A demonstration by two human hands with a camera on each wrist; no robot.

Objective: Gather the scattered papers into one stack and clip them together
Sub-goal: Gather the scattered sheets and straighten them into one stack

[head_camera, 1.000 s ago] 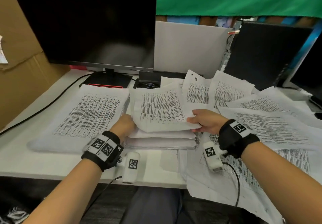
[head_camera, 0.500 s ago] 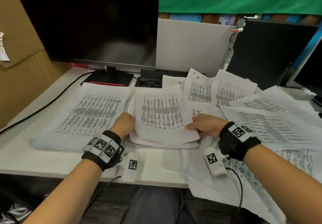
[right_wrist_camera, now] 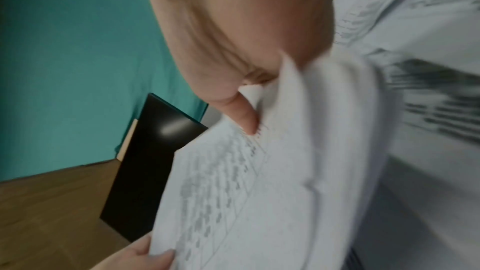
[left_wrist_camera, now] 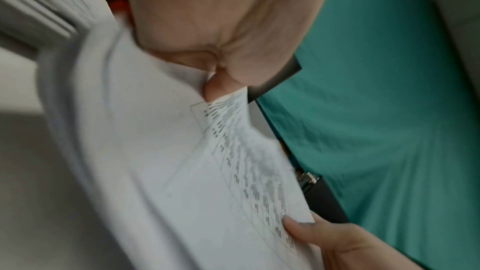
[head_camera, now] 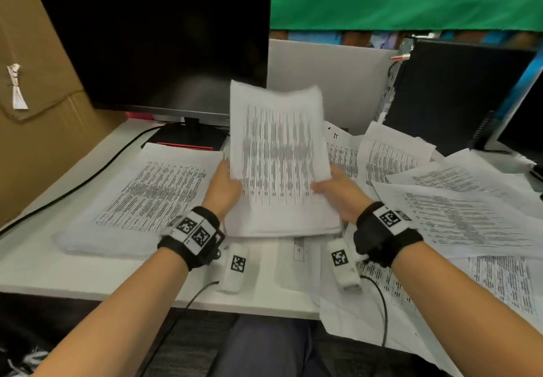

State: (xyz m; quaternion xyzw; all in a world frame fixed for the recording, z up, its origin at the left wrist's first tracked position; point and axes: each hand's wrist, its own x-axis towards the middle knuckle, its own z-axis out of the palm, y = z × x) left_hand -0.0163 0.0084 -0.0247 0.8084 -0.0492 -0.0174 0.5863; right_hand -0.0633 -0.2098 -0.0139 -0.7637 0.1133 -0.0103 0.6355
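A thick stack of printed sheets (head_camera: 279,165) is tilted up off the desk, its lower edge near the desk top. My left hand (head_camera: 224,184) grips its left edge and my right hand (head_camera: 335,185) grips its right edge. In the left wrist view my thumb lies on the printed face of the stack (left_wrist_camera: 168,171). In the right wrist view my thumb presses the top sheet of the stack (right_wrist_camera: 246,192). A second flat pile of papers (head_camera: 147,197) lies on the desk to the left. Loose sheets (head_camera: 458,215) lie scattered to the right. No clip shows.
A black monitor (head_camera: 152,44) stands at the back left on its base. A dark computer case (head_camera: 449,94) stands at the back right. A cardboard wall (head_camera: 32,130) closes the left side. A black cable (head_camera: 88,180) crosses the white desk (head_camera: 44,271). Some sheets overhang the front edge.
Both hands have lifted the middle stack from lying flat on the desk to standing tilted up. My right hand shifted from the top sheet to the stack's right edge.
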